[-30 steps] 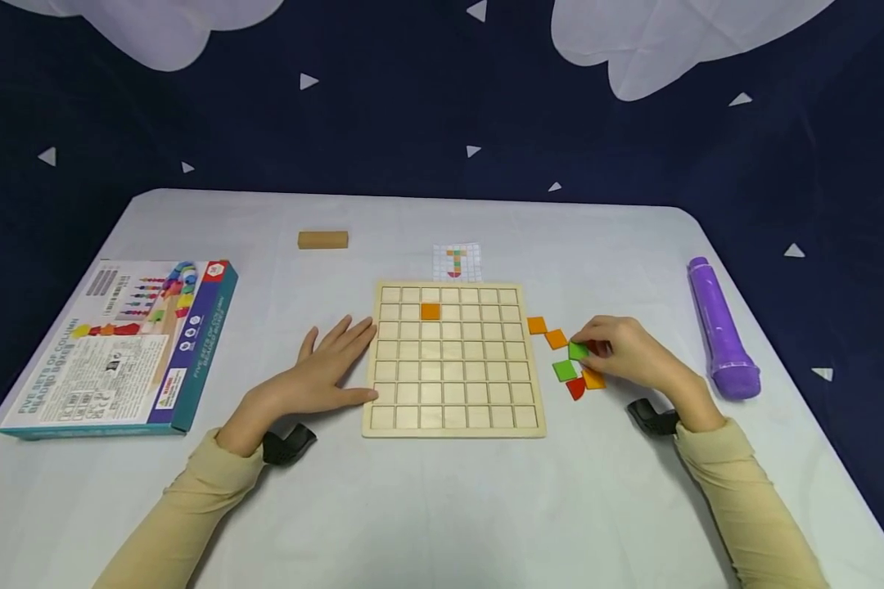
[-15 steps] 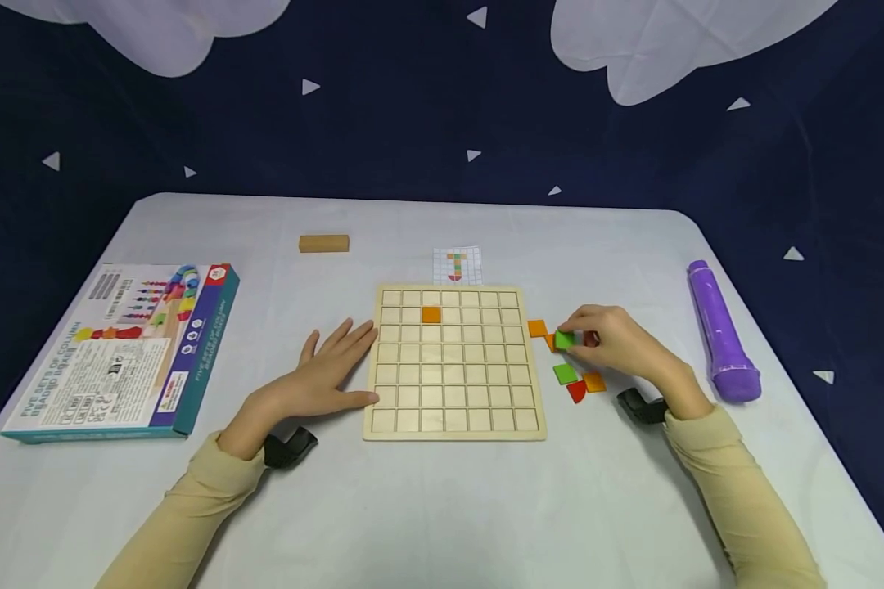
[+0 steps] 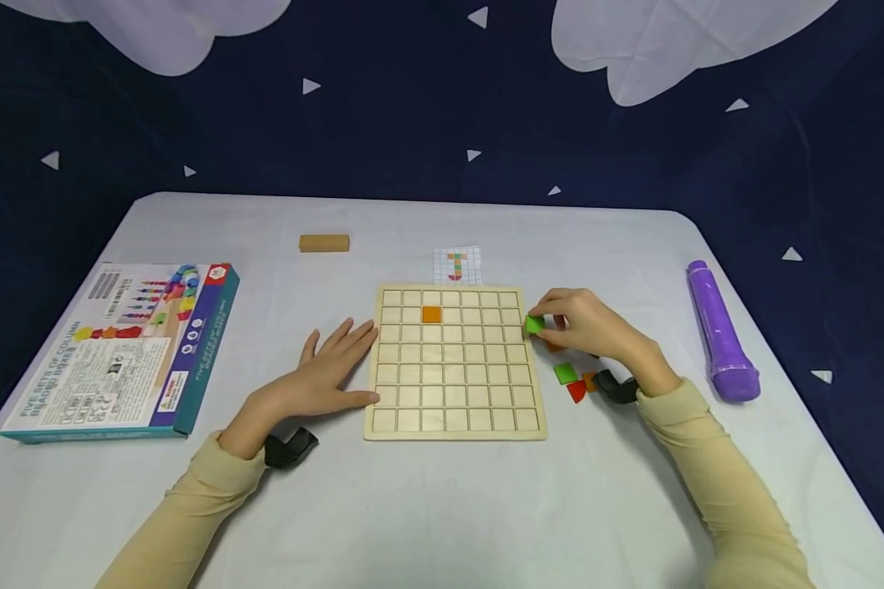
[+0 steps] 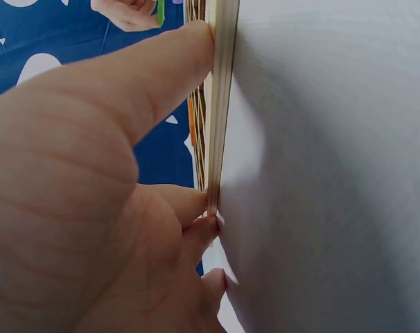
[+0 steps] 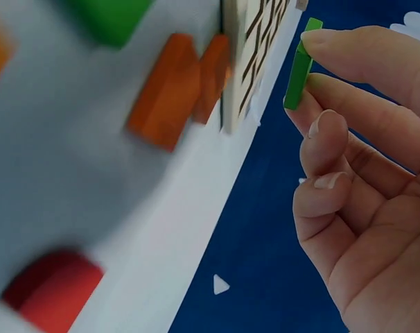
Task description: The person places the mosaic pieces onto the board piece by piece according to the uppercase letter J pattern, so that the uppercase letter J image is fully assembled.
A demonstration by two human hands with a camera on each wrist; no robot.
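My right hand (image 3: 589, 323) pinches a green square tile (image 3: 534, 325) between thumb and fingers, held up at the right edge of a wooden grid board (image 3: 453, 353). In the right wrist view the green tile (image 5: 303, 66) is seen edge-on at the fingertips. My left hand (image 3: 317, 376) lies with fingers spread, touching the board's left edge with thumb and fingertips. One orange square tile (image 3: 431, 314) sits in a cell of the board's second row. Loose on the table right of the board are another green tile (image 3: 566, 374), a red rounded piece (image 3: 577, 392) and orange tiles (image 5: 165, 94), partly hidden by the hand.
A small pattern card (image 3: 457, 265) lies behind the board, and a wooden block (image 3: 324, 243) lies further left. At the left is a flat printed box (image 3: 118, 352). A purple cylinder (image 3: 720, 331) with a wider end lies at the right.
My right hand has picked up the green tile from among the loose pieces and carried it left and away from me to the board's right edge. The left hand has stayed in place.
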